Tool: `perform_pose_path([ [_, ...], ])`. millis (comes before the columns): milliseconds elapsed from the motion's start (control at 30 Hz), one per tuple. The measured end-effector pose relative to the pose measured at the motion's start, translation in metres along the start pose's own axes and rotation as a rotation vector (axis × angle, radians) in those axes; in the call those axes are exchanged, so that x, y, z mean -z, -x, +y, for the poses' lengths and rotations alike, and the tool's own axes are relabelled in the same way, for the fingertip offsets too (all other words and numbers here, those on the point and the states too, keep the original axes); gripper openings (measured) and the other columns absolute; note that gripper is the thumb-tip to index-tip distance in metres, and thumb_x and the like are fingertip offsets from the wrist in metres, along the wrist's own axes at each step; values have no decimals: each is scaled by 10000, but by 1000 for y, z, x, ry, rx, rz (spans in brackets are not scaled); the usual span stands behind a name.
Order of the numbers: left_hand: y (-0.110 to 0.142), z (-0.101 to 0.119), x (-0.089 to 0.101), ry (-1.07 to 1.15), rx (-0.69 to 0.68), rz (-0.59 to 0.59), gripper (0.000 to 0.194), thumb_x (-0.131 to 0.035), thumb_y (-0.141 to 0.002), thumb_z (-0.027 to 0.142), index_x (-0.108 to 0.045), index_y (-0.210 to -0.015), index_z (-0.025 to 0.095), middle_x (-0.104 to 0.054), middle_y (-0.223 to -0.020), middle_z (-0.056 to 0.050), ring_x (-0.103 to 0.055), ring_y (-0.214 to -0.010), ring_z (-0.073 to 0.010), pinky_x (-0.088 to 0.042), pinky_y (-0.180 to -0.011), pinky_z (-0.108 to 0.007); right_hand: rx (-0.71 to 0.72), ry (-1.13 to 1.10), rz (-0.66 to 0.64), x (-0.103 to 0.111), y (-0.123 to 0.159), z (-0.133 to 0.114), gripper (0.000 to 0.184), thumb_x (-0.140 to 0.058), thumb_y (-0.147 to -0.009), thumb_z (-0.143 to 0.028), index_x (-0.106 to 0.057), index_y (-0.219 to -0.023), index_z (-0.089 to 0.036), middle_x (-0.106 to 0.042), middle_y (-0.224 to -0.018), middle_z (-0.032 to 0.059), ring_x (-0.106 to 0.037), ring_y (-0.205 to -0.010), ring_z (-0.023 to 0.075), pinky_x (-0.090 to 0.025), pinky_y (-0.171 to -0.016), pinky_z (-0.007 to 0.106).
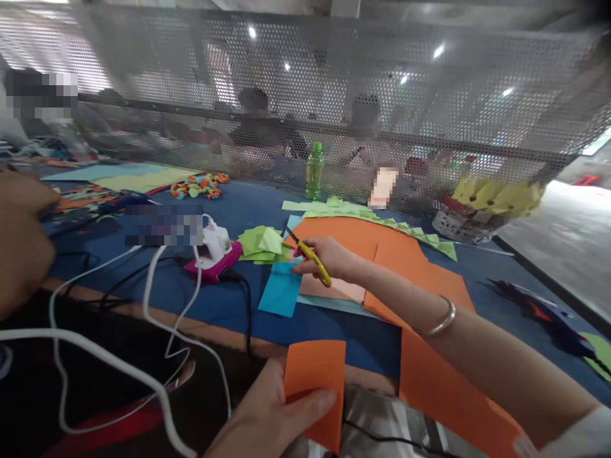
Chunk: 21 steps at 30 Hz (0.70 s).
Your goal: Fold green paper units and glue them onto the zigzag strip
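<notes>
My left hand (272, 410) pinches a folded-looking orange paper piece (317, 366) between thumb and fingers, low in front of the table edge. Above the table, my right hand (331, 257) is closed on a pair of yellow-handled scissors (323, 273), whose dark tip points up and to the left. Its fingertips are close to a blue paper piece (280, 296); whether they touch it I cannot tell. Beneath that hand and forearm lie large orange paper sheets (396, 245) and a pale pink sheet (331, 289). Green paper pieces (260, 245) are stacked left of the scissors.
A magenta power strip (210, 270) with white cables (147, 286) is on the left. A green bottle (315, 172) stands by the perforated screen (296, 76). At right are a basket with yellow trim (470, 219) and a glue gun (548, 315). Another person's arm (23, 242) enters left.
</notes>
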<state>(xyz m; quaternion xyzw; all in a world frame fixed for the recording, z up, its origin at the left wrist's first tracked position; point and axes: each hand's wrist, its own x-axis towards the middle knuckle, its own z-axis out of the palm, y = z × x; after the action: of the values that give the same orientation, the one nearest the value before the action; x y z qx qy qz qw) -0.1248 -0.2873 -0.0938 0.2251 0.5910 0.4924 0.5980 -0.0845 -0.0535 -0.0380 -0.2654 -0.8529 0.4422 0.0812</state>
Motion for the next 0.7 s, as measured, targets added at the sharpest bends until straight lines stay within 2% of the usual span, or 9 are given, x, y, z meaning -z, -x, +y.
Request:
perform_pose_path([
  [133, 4, -4, 2, 23, -4, 53, 752, -903, -524, 589, -621, -1096, 192, -771, -1025, -51, -686, -1048, -284, -485, -906, -352, -5, 151, -13, -12, -20, -7, 188, -704, -914, -292, -654, -1017, -142, -685, -911, 11, -663, -737, 137, -569, -665, 291],
  [267, 6, -5, 5, 19, 14, 53, 700, -900, -542, 581, -623, -1064, 206, -775, -993, -40, -694, -1027, -278, -494, -885, -344, 5, 257, -8, -20, -26, -10, 243, -656, -954, -357, -659, -1076, -147, -695, -1030, 41, -682, -865, 172, -578, -774, 359],
  [367, 4, -6, 6, 39, 45, 21, 682, -910, -539, 562, -621, -1049, 214, -777, -987, -31, -695, -1033, -274, -500, -892, -339, 13, 304, 9, -27, -25, -11, 262, -712, -901, -375, -675, -1039, -154, -724, -971, 36, -690, -842, 179, -549, -742, 321],
  [467, 1, -9, 3, 69, 19, -21, 646, -908, -573, 527, -621, -1060, 213, -772, -1022, -31, -692, -1057, -273, -502, -920, -345, 24, 359, 54, -29, -18, -13, 265, -737, -858, -421, -684, -940, -174, -737, -893, 57, -691, -811, 215, -462, -624, 264],
  [600, -3, -14, -4, 26, -41, -58, 607, -852, -659, 501, -611, -1135, 213, -764, -1049, -46, -698, -1052, -277, -528, -903, -340, 26, 442, 140, -14, 3, -13, 316, -642, -902, -509, -634, -842, -199, -720, -832, 95, -666, -750, 236, -345, -536, 261],
  [667, -5, -15, -4, -155, -166, -45, 429, -741, -780, 451, -633, -1129, 226, -760, -1059, -49, -707, -1020, -261, -545, -882, -326, 17, 461, 181, -2, 22, -11, 311, -642, -899, -511, -617, -834, -208, -717, -822, 88, -657, -728, 224, -328, -532, 255],
  [700, -7, -13, -3, -311, -299, -37, 313, -661, -841, 393, -650, -1110, 232, -754, -1071, -51, -707, -1010, -248, -546, -879, -317, 9, 464, 204, 5, 33, -9, 295, -646, -898, -499, -614, -847, -211, -717, -819, 81, -654, -718, 216, -329, -536, 253],
])
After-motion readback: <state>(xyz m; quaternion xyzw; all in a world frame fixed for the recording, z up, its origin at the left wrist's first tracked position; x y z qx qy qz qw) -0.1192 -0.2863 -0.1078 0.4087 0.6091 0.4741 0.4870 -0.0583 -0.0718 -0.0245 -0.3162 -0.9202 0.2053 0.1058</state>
